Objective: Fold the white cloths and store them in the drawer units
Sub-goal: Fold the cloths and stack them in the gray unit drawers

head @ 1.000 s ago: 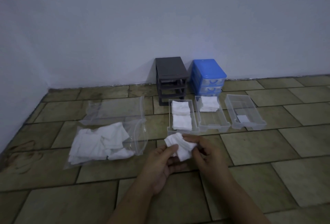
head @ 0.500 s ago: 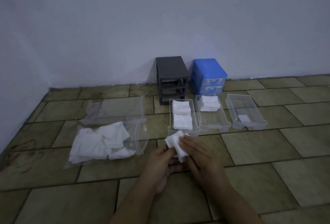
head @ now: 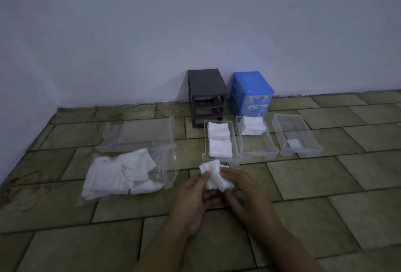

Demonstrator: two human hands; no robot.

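Plastic bag (head: 138,156): clear, flat on the tiled floor (head: 325,213) at far left; unfolded white cloths (head: 121,174) heaped in its near half.
Left hand (head: 195,198): fingers (head: 202,179) pinching the left edge of the held cloth (head: 214,176); thumb on top.
Held cloth: white, partly folded, raised above the floor between both hands, just in front of the left drawer (head: 221,141); covers part of that drawer's front rim.
Right hand (head: 245,191): fingers (head: 230,172) grasping the right side of the held cloth.
Grey unit (head: 206,96): against the wall (head: 195,22); slots open, no drawers visible inside.
Left drawer: clear, on the floor in front of the grey unit; two stacks of folded cloths (head: 219,139) inside, one behind the other.
Blue unit (head: 251,91): against the wall, just beside the grey unit; clear drawers in place.
Middle drawer (head: 256,139): clear, touching or just beside the left drawer; one folded stack (head: 252,127) at its far end.
Right drawer (head: 295,137): clear, apart from the middle drawer; one small white piece (head: 293,143) near its front.
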